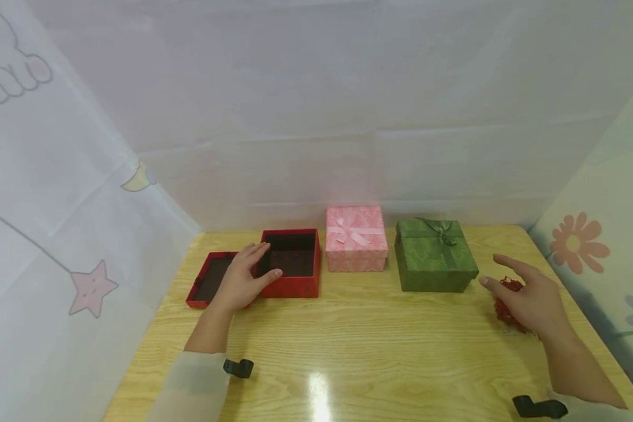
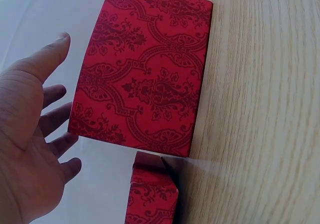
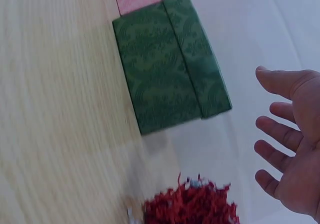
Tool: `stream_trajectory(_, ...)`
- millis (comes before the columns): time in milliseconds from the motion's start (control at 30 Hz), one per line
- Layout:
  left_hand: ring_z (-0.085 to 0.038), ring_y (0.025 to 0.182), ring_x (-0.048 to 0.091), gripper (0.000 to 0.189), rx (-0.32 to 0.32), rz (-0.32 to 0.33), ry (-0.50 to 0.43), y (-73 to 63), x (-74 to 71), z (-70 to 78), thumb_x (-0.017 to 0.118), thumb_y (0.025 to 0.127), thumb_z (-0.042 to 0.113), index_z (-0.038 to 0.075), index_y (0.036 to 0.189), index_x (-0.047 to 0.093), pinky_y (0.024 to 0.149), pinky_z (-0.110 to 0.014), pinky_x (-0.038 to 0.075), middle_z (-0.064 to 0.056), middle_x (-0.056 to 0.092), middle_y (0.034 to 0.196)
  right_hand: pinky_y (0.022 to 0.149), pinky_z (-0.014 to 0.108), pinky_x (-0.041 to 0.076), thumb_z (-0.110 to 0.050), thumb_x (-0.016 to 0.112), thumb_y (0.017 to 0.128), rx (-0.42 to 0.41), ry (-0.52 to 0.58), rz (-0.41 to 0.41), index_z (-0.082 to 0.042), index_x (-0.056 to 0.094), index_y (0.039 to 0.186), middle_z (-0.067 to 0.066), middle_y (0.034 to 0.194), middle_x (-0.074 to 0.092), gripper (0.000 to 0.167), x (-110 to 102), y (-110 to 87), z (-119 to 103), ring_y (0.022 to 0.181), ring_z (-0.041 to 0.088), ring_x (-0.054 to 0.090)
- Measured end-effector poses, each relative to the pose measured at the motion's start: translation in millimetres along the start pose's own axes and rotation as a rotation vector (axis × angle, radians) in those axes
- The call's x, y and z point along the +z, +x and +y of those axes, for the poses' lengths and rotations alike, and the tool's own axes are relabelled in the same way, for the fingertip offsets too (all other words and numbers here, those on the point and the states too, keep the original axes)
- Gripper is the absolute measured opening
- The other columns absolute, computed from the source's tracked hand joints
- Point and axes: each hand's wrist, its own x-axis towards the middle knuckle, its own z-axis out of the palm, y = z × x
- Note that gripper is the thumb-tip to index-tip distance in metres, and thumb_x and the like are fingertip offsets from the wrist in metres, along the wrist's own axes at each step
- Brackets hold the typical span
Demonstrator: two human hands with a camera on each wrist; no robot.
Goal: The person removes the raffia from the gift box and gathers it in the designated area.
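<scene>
Fingers spread, my left hand (image 1: 240, 286) hovers over the left side of a lidless red gift box (image 1: 295, 287) with a dark inside. Its thumb overlaps the front rim in the head view; the left wrist view shows the hand (image 2: 27, 134) beside the patterned red wall (image 2: 142, 74). The red lid (image 1: 211, 278) lies upturned left of the box, partly behind that hand. My right hand (image 1: 539, 302), fingers apart and holding nothing, is above a heap of red shredded paper (image 3: 192, 206), right of a closed green gift box (image 1: 435, 278). It partly hides the heap in the head view.
A closed pink gift box (image 1: 356, 261) with a ribbon bow stands between the red and green boxes. All sit toward the back of a wooden table (image 1: 380, 346). A pale sheet (image 1: 306, 117) hangs behind it, with printed sheets at both sides.
</scene>
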Motion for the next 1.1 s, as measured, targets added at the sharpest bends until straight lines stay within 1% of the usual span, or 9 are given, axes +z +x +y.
stream_trajectory(67,-0.037,0.156,0.022,0.089,-0.003,0.001,0.000,1.5,1.8,2.7,0.068,0.091,0.066,0.020,0.162,0.039,0.114,-0.074,0.025,-0.014,0.034,0.166,0.069,0.053,0.052,-0.049,0.072,0.097,-0.021,0.018,0.003,-0.015,0.051,0.155,0.033,0.147,0.050,0.071,4.0,2.2,-6.5,0.081,0.039,0.063)
stream_trajectory(133,-0.037,0.155,0.023,0.091,-0.007,-0.001,0.003,2.5,2.6,5.9,0.068,0.091,0.068,0.022,0.163,0.037,0.115,-0.074,0.025,-0.014,0.034,0.166,0.053,0.042,0.048,-0.048,0.073,0.097,-0.046,0.033,0.011,-0.016,0.053,0.154,0.030,0.146,0.051,0.069,7.3,4.7,-12.5,0.052,0.027,0.049)
stream_trajectory(167,-0.037,0.155,0.023,0.092,-0.008,-0.001,0.009,3.1,3.1,7.2,0.067,0.091,0.069,0.023,0.164,0.036,0.115,-0.074,0.026,-0.014,0.034,0.166,0.051,0.038,0.044,-0.047,0.073,0.097,-0.066,0.027,0.021,-0.016,0.054,0.153,0.029,0.145,0.053,0.067,8.8,6.5,-15.4,0.049,0.023,0.043)
stream_trajectory(200,-0.037,0.155,0.023,0.092,-0.010,-0.001,0.012,3.3,3.3,8.6,0.066,0.090,0.070,0.024,0.164,0.035,0.115,-0.073,0.026,-0.013,0.034,0.166,0.051,0.040,0.045,-0.046,0.073,0.097,-0.081,0.031,0.022,-0.015,0.054,0.153,0.028,0.145,0.054,0.067,9.9,8.4,-18.4,0.050,0.026,0.049)
stream_trajectory(267,-0.037,0.155,0.023,0.092,-0.006,0.001,0.016,4.0,3.4,10.7,0.066,0.091,0.070,0.024,0.164,0.034,0.115,-0.073,0.026,-0.013,0.034,0.166,0.063,0.051,0.053,-0.044,0.074,0.097,-0.103,0.045,0.024,-0.014,0.054,0.153,0.025,0.146,0.055,0.067,11.9,12.3,-24.2,0.076,0.036,0.065)
stream_trajectory(300,-0.037,0.155,0.023,0.092,-0.002,0.001,0.018,4.3,3.6,11.6,0.065,0.091,0.070,0.023,0.164,0.035,0.115,-0.072,0.026,-0.013,0.035,0.166,0.073,0.058,0.053,-0.043,0.074,0.097,-0.118,0.050,0.024,-0.013,0.054,0.152,0.025,0.146,0.055,0.066,13.1,14.7,-26.9,0.094,0.043,0.066)
stream_trajectory(400,-0.037,0.155,0.023,0.090,0.013,-0.002,0.021,5.9,4.4,13.8,0.066,0.092,0.068,0.021,0.163,0.037,0.115,-0.072,0.027,-0.013,0.036,0.165,0.094,0.073,0.041,-0.042,0.075,0.097,-0.153,0.062,0.019,-0.009,0.055,0.151,0.023,0.146,0.056,0.066,16.4,21.2,-35.4,0.133,0.055,0.045)
stream_trajectory(867,-0.033,0.155,0.025,0.080,0.085,-0.013,0.034,20.1,16.6,32.4,0.068,0.094,0.062,0.019,0.158,0.047,0.119,-0.066,0.027,-0.007,0.043,0.162,0.102,0.069,0.042,-0.034,0.080,0.094,-0.321,0.095,0.000,-0.005,0.058,0.147,0.022,0.140,0.062,0.064,51.7,52.3,-69.2,0.132,0.048,0.052)
stream_trajectory(1100,-0.032,0.155,0.026,0.078,0.097,-0.031,0.035,27.7,24.6,43.1,0.070,0.095,0.057,0.020,0.159,0.045,0.119,-0.064,0.030,-0.007,0.043,0.162,0.105,0.067,0.041,-0.029,0.080,0.094,-0.371,0.083,-0.029,-0.002,0.058,0.146,0.022,0.139,0.063,0.063,66.9,62.5,-85.2,0.131,0.046,0.052)
